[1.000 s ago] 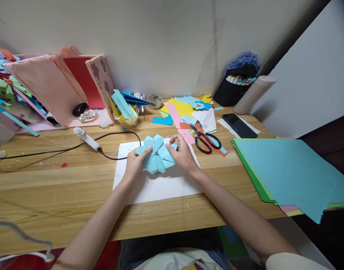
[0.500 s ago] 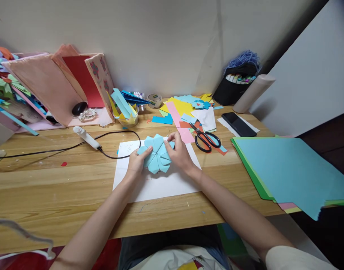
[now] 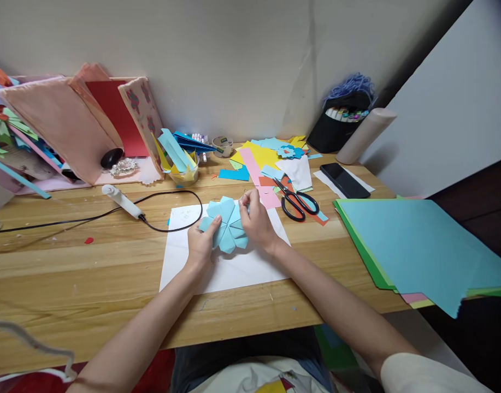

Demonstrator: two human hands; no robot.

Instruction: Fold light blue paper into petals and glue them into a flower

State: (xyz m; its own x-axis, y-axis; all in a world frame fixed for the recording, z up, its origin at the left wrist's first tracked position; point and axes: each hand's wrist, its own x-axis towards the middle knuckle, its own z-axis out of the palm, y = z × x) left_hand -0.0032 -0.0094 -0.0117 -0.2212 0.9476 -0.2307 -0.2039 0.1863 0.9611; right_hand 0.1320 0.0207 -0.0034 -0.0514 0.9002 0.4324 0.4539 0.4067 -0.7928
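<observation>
Scissors [image 3: 298, 203] and scraps [image 3: 266, 158] lie near the right hand [image 3: 258, 221] and a cable [image 3: 164, 230] crosses a corner of the sheet [image 3: 242, 275], above which the left hand [image 3: 201, 243] pinches the flower [image 3: 226, 236], its right edge partly hidden by the right hand's curled fingers, whose grip I cannot tell.

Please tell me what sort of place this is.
Probably a craft corner, perhaps at home: at the brown wooden desk are a light-blue folded paper flower, black-handled metal scissors and a stack of blue and green paper sheets.
</observation>
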